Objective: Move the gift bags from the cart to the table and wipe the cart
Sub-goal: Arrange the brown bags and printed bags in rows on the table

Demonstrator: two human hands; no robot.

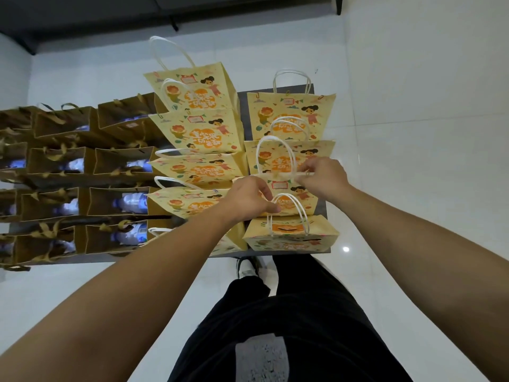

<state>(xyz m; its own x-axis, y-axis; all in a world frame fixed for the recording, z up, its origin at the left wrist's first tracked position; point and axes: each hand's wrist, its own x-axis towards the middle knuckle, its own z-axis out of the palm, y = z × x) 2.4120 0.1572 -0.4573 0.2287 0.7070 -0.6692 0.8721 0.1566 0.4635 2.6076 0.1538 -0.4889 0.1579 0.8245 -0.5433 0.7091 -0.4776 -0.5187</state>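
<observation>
Head view: both hands pinch bag handles.

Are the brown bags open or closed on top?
Open. The brown bags gape at the top, and water bottles show inside several.

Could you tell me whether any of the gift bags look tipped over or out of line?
The nearest yellow bag in the right column leans toward the person, its top tipped forward. The other yellow bags lean at differing angles. Nothing looks spilled or torn.
</observation>
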